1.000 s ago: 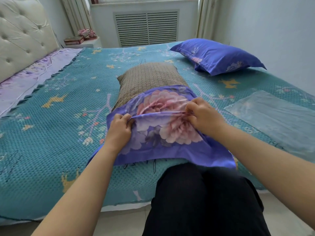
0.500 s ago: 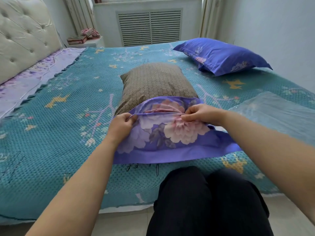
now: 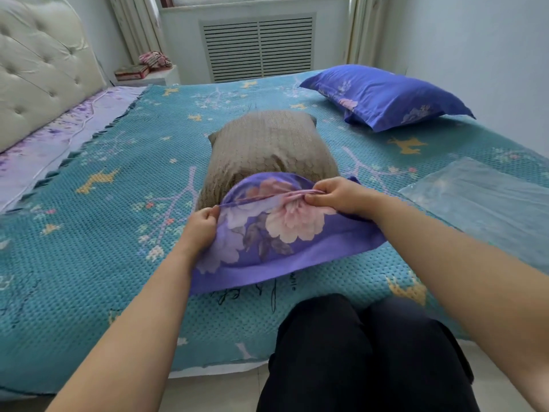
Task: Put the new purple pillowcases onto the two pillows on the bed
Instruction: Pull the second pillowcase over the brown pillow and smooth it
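Pillowcase (image 3: 276, 233) in purple floral print covers only the near end of the brown pillow (image 3: 267, 147) at centre of the bed (image 3: 89, 233). I see my left hand (image 3: 202, 230) at 9 o'clock pinching its open hem, fingers clenched on cloth; my right hand (image 3: 335, 196) at 2 o'clock grips the same hem. A second pillow (image 3: 386, 96), already cased, lies at 1 o'clock.

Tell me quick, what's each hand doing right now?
Left hand: pinches the pillowcase edge.
Right hand: grips the same pillowcase edge, fingers curled round it.
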